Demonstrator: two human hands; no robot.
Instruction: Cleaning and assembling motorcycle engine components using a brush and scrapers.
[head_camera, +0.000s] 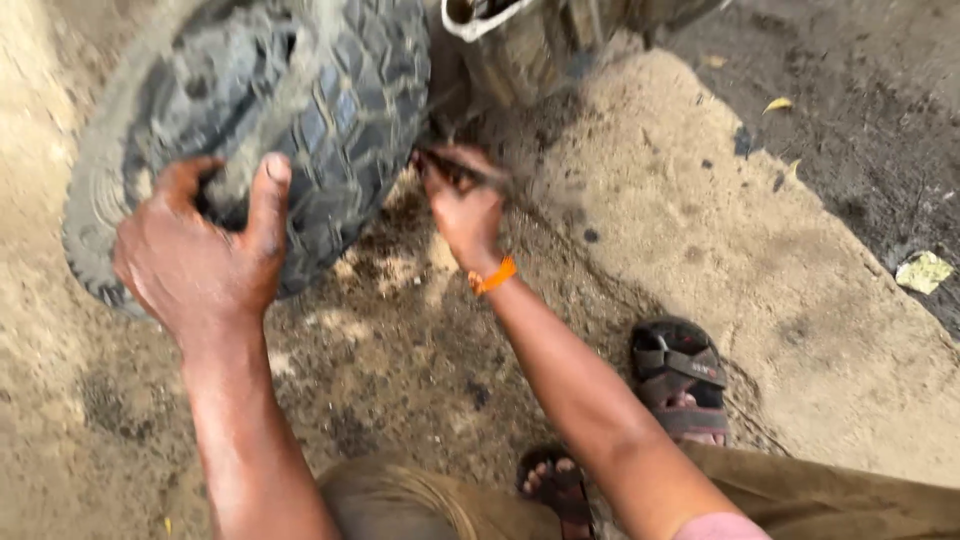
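My left hand (195, 250) clamps the tyre (260, 120) tread just above it, so I should hold it steady while my right hand (462, 205), pinched on a thin dark tool (470, 172), works beside it.

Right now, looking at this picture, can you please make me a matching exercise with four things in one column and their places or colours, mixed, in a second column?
Things:
1. left hand
2. right hand
3. wristband
4. sandal

Places or colours:
A. orange, around the right wrist
B. dark with straps, on a foot at the lower right
C. gripping the knobby tyre
D. beside the tyre's right edge, pinching something thin and dark

Pairs: 1-C, 2-D, 3-A, 4-B
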